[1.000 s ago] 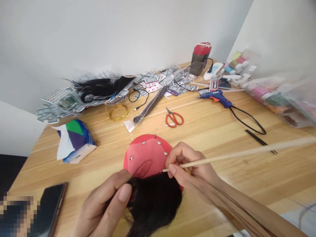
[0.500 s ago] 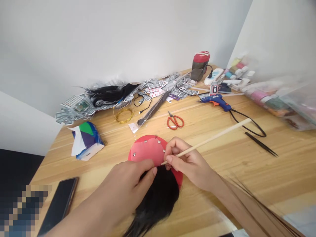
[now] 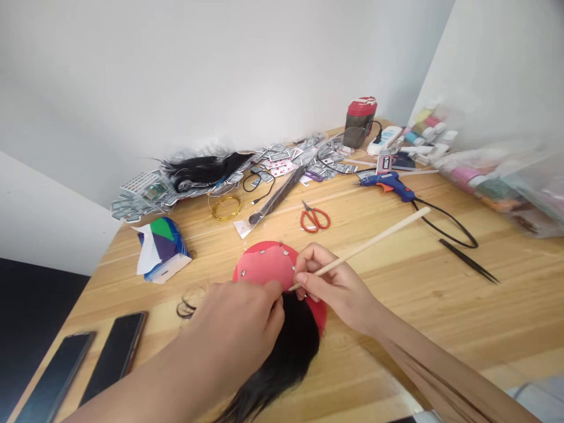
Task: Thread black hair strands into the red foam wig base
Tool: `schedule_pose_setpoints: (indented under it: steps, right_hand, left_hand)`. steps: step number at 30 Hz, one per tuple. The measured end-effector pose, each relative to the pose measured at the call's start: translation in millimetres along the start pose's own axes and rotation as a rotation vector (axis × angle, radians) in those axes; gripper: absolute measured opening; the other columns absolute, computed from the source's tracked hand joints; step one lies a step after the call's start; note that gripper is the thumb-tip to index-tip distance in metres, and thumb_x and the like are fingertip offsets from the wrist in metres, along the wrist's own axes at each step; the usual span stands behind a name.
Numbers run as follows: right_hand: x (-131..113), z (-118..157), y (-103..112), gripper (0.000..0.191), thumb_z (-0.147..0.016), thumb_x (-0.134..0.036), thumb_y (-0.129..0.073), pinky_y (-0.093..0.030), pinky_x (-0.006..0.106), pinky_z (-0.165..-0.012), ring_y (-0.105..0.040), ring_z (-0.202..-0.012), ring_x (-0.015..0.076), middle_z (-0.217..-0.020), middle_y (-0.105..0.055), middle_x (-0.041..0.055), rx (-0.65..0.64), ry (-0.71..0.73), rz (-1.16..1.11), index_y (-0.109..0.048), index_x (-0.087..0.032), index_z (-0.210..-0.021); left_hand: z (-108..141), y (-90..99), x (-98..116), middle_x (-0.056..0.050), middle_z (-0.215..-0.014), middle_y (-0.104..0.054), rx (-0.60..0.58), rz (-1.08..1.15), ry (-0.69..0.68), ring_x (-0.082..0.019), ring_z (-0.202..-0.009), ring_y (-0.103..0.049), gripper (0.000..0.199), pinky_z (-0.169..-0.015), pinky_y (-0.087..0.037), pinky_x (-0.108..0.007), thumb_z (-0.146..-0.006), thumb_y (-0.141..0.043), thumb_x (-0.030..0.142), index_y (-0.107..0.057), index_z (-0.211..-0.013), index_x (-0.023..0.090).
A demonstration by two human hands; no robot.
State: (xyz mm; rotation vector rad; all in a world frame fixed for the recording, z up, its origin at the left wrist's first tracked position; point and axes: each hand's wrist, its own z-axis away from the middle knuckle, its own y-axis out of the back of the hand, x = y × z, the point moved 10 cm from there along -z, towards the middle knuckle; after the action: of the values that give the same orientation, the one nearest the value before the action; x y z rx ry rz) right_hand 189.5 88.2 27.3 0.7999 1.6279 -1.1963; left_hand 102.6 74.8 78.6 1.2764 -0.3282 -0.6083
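A round red disc (image 3: 323, 310) lies on the table in front of me, with a pink sheet (image 3: 268, 265) over its upper part. Several small silvery clips or studs (image 3: 242, 273) sit around the sheet's edge. Below the sheet, a bundle of black hair (image 3: 296, 346) spreads toward me. My left hand (image 3: 238, 320) is closed at the hair's top edge, fingers curled down and tips partly hidden. In my right hand (image 3: 332, 286), thumb and fingers pinch a thin wooden stick (image 3: 379, 238), whose pointed tip meets the line where hair and sheet join.
Red-handled scissors (image 3: 315, 219), a blue glue gun (image 3: 390, 185) and black tweezers (image 3: 469, 261) lie beyond my hands. A gold wire coil (image 3: 225, 208), a tissue pack (image 3: 165, 249) and two phones (image 3: 114, 352) are leftward. Plastic bags (image 3: 497, 188) line the right wall.
My left hand's thumb has drawn in beside its curled index finger. The stick has tipped slightly in my right hand. My view has shifted left, and a second phone now shows.
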Motion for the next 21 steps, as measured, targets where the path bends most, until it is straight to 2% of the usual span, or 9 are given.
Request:
schedule_pose_setpoints:
  steps: [5,9,12,15,18,19,21]
  right_hand:
    - [3,-1,2,0.024,-0.092,-0.036,-0.07,-0.034,0.022,-0.052,-0.053,-0.058,0.0102,-0.067,-0.06,-0.0046,0.008,-0.016,0.004,-0.053,-0.02,-0.088]
    - [4,-2,3,0.023,-0.092,-0.036,-0.069,-0.033,0.021,-0.05,-0.05,-0.054,0.0093,-0.064,-0.06,-0.0049,0.022,-0.039,0.005,-0.052,-0.02,-0.088]
    - [4,-1,5,0.025,-0.091,-0.039,-0.07,-0.033,0.022,-0.05,-0.049,-0.052,0.0092,-0.063,-0.06,-0.0051,0.05,-0.056,0.026,-0.053,-0.021,-0.088]
    - [3,-1,5,0.028,-0.091,-0.043,-0.071,-0.035,0.022,-0.052,-0.05,-0.054,0.0099,-0.064,-0.06,-0.0049,0.064,-0.065,0.036,-0.054,-0.021,-0.087]
    - [3,-1,5,0.028,-0.09,-0.043,-0.073,-0.037,0.022,-0.054,-0.054,-0.058,0.0103,-0.066,-0.061,-0.0044,0.051,-0.079,0.024,-0.055,-0.021,-0.087]
    - [4,-1,6,0.028,-0.09,-0.042,-0.073,-0.037,0.022,-0.054,-0.054,-0.058,0.0102,-0.066,-0.061,-0.0043,0.045,-0.088,0.017,-0.055,-0.021,-0.087]
    - [5,0,6,0.028,-0.09,-0.04,-0.074,-0.038,0.021,-0.055,-0.054,-0.059,0.0096,-0.067,-0.063,-0.004,0.034,-0.106,0.006,-0.055,-0.021,-0.087]
  left_hand:
    - [8,-5.7,-1,-0.002,-0.061,-0.07,-0.024,-0.065,-0.001,-0.025,-0.052,-0.069,0.033,-0.05,-0.014,-0.032,-0.098,-0.039,0.015,-0.061,-0.075,0.023]
    - [23,-4.7,-5,0.001,-0.058,-0.063,0.078,0.019,-0.067,-0.021,-0.048,-0.064,0.033,-0.047,-0.021,-0.031,-0.096,-0.039,0.011,-0.054,-0.07,0.023]
    - [36,-0.1,-4,0.001,-0.066,-0.06,0.165,0.175,-0.212,-0.016,-0.05,-0.06,0.032,-0.047,-0.031,-0.027,-0.098,-0.038,0.012,-0.052,-0.072,0.023]
    - [46,6.8,-5,-0.004,-0.094,-0.068,0.259,0.331,-0.334,-0.012,-0.064,-0.064,0.03,-0.056,-0.043,-0.024,-0.101,-0.038,0.013,-0.054,-0.077,0.022]
    - [46,3.3,-12,-0.008,-0.132,-0.067,0.286,0.549,-0.391,-0.014,-0.097,-0.072,0.025,-0.078,-0.051,-0.022,-0.1,-0.043,0.011,-0.055,-0.081,0.021]
    - [45,-0.3,-14,-0.007,-0.135,-0.068,0.28,0.639,-0.405,-0.015,-0.105,-0.072,0.024,-0.084,-0.052,-0.021,-0.1,-0.044,0.011,-0.057,-0.083,0.021]
    - [40,-8.8,-21,-0.003,-0.128,-0.073,0.283,0.819,-0.395,-0.014,-0.106,-0.072,0.023,-0.086,-0.051,-0.018,-0.102,-0.046,0.012,-0.062,-0.09,0.023]
